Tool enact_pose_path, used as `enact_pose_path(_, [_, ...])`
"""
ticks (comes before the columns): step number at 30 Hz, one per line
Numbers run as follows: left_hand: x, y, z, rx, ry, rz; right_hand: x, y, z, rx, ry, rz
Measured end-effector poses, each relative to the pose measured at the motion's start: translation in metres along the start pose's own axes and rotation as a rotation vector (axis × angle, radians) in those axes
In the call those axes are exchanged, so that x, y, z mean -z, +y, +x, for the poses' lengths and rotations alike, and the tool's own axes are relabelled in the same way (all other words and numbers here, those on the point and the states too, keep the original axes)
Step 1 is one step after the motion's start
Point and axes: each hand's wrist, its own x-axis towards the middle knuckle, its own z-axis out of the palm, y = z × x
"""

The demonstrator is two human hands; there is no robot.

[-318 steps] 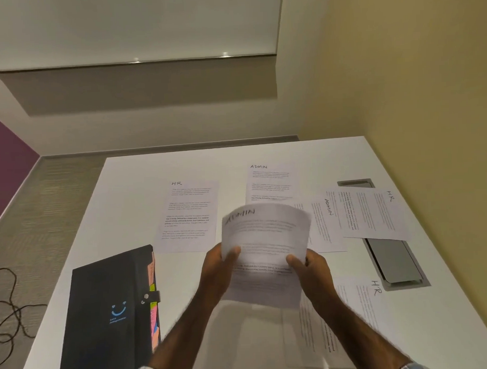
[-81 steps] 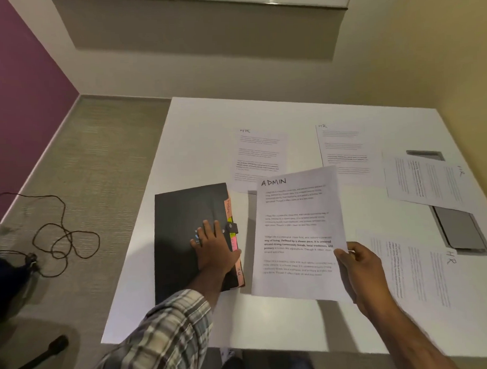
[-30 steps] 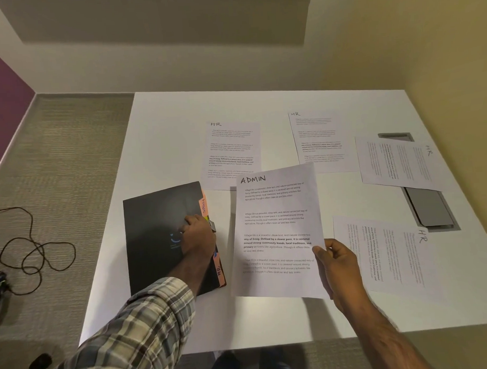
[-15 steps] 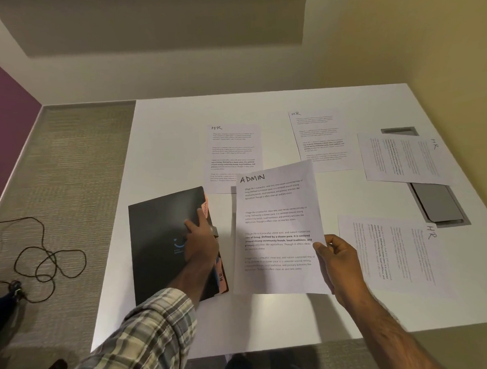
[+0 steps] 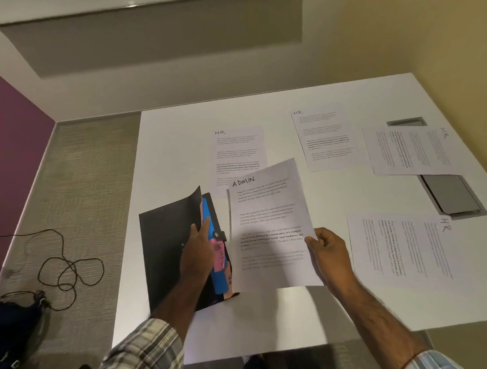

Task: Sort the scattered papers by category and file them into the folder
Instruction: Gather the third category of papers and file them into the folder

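Obs.: left hand grips the free edge of the front cover of the black folder. The cover is peeled up at its far corner. The folder lies at the near left of the white desk. A blue divider and a pink tab are exposed under the cover.

Right hand pinches the lower right edge of the white printed sheet headed ADMIN, held tilted above the desk just right of the folder. Hands apart, sheet between them.

Flat on desk:
- HR sheet beyond the folder
- HR sheet at far centre
- HR sheet at far right, partly over a grey recessed panel
- HR sheet at near right
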Motion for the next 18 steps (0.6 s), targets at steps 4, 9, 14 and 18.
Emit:
enact_pose_path(4, [0.010,-0.003,0.002,0.019,-0.023,0.050,-0.018,-0.002,-0.001,0.042,0.025,-0.057])
enact_pose_path(9, [0.021,-0.003,0.002,0.039,-0.005,0.065,-0.045,-0.005,0.002,0.076,0.074,-0.124])
enact_pose_path(14, [0.027,-0.002,-0.004,0.043,0.021,0.049,-0.078,-0.004,0.002,0.089,0.076,-0.145])
enact_pose_path(18, [0.033,-0.001,-0.006,0.047,0.025,0.017,-0.099,-0.005,0.001,0.107,0.040,-0.227])
